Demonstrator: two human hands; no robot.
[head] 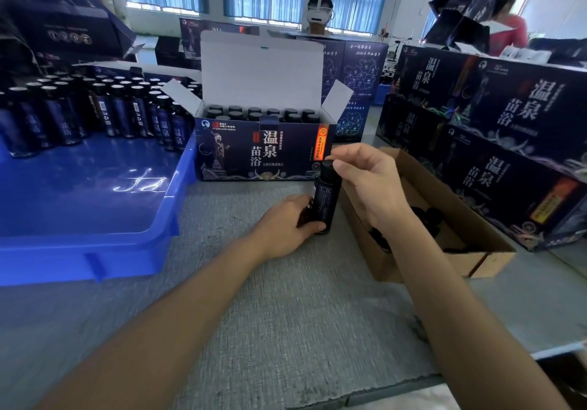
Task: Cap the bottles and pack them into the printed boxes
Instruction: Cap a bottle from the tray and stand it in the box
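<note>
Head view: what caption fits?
Left hand grips a dark bottle while right hand pinches its cap before the open printed box.

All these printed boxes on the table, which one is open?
The box straight ahead, behind the held bottle: its white lid stands up and caps show inside. The stacked boxes at right are shut.

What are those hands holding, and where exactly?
One dark bottle: the left hand grips its lower body, the right hand pinches its black cap.
</note>
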